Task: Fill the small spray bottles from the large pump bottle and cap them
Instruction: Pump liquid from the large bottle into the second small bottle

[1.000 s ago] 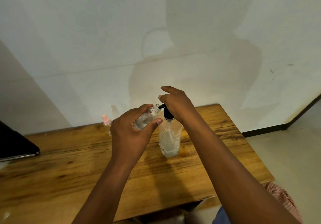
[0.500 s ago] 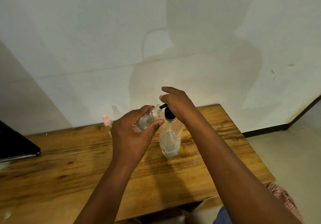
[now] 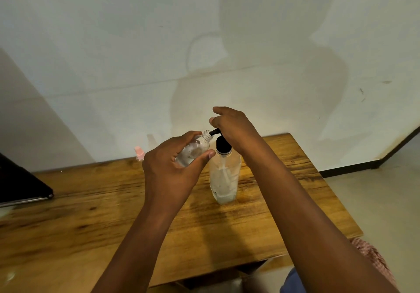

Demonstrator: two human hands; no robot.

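A large clear pump bottle [image 3: 225,179] with a black pump head stands on the wooden table [image 3: 91,220], holding a little liquid at its bottom. My left hand [image 3: 172,170] grips a small clear spray bottle [image 3: 193,150], uncapped and tilted so its open neck meets the black nozzle. My right hand [image 3: 231,127] rests over the pump head, fingers loosely curled on top, the index finger lifted. A second small bottle with a pink cap [image 3: 139,153] stands behind my left hand near the wall, mostly hidden.
A dark flat object with a metal edge [image 3: 20,186] lies at the table's left. The white wall runs close behind the table. The table's right edge drops to a pale floor [image 3: 375,201].
Both hands and bottles hold almost the same pose. The pump head appears to sit slightly higher under my right hand than a second ago.
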